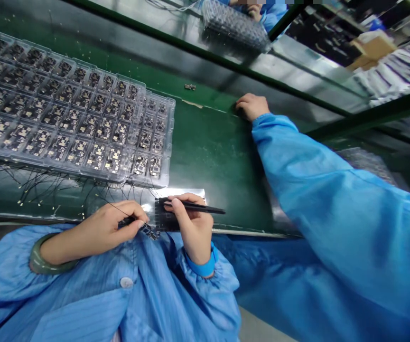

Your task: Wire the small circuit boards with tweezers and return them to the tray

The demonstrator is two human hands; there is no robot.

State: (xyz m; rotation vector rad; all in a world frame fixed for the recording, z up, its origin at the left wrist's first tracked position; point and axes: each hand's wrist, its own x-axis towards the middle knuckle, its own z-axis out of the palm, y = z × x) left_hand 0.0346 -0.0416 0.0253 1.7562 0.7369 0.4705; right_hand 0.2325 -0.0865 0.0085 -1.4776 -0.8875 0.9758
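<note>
Your left grip (110, 224) is closed, pinching a small board (150, 232) between thumb and fingers, with a fine black wire trailing from it. A jade bangle (37, 254) sits on that forearm. Your right grip (191, 223) is closed around a slim black tool (194, 206), its pointed end aimed away from the board. A blue wrist strap (203, 268) circles that wrist. Under the right grip lies a black pad (164, 218) on a shiny silver sheet (185, 192).

Just beyond, a clear tray (167, 142) holds rows of boards (100, 124) on the green tabletop (208, 142), and black wires (48, 185) spill from its near edge. A co-worker's hand (251, 107), in a blue sleeve (315, 190), rests at the tabletop's far side, near a loose board (190, 87). Farther off, another tray (235, 26) sits by a second person's hand (255, 10), and a cardboard box (374, 50) stands past them.
</note>
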